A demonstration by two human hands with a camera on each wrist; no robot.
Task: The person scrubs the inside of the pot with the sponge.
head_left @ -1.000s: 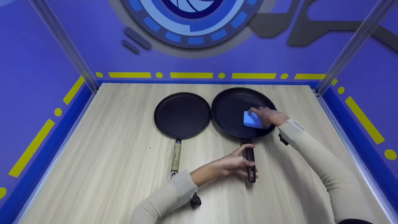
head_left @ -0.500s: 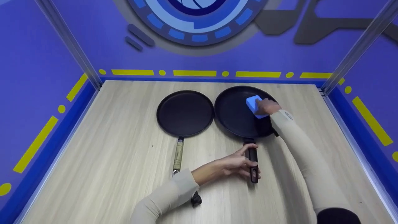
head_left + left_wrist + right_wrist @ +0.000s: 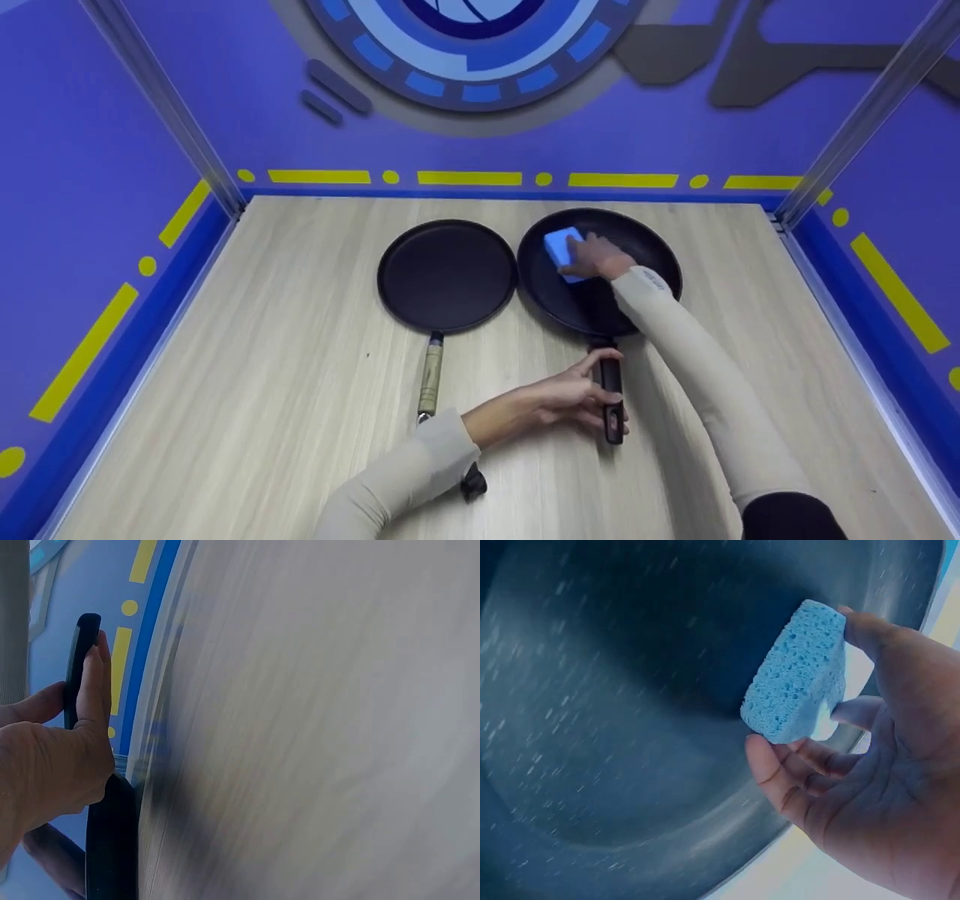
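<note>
A black frying pan point(image 3: 630, 232) lies on the table's right half, its dark handle point(image 3: 611, 375) toward me. My left hand point(image 3: 566, 394) grips that handle from the left; in the left wrist view the thumb and fingers sit on both sides of the handle point(image 3: 81, 664). Over the pan's left part, my right hand point(image 3: 596, 256) holds a light blue sponge point(image 3: 561, 251) against the inside. The right wrist view shows this porous sponge point(image 3: 791, 675) pinched between the thumb and fingertips of my right hand point(image 3: 900, 727), low over the dark pan surface point(image 3: 592, 765).
Touching or almost touching the frying pan on its left is a flat black crepe pan point(image 3: 448, 276) with a greenish handle point(image 3: 430, 375). The wooden table point(image 3: 285, 360) is bounded by a blue back wall point(image 3: 480, 150) and side walls.
My right hand has carried the sponge from the frying pan's right side up and then left across its inside. The left hand keeps its grip on the handle.
</note>
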